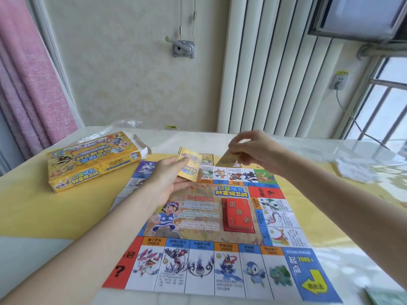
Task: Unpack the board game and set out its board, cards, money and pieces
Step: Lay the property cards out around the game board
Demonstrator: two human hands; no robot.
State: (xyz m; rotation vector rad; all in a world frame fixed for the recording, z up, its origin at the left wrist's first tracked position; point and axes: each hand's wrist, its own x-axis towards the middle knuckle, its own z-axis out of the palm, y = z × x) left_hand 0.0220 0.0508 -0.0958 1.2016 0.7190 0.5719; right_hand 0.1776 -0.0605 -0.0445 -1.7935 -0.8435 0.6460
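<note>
Holding: left hand grips a yellow card stack over the board's far edge
Right hand: pinches one card, tilted, just right of the stack
Board: unfolded flat on the table, beneath both hands
Red cards: piled on the board's centre
Box: opened, left of the board

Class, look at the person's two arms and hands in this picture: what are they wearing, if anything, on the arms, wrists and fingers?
Nothing is worn on what shows. The left hand and right hand are bare, with no gloves. Both forearms are uncovered from the frame's edge to the wrist, so no sleeve appears. No watch, bracelet or ring can be seen on either wrist or on the visible fingers.
</note>
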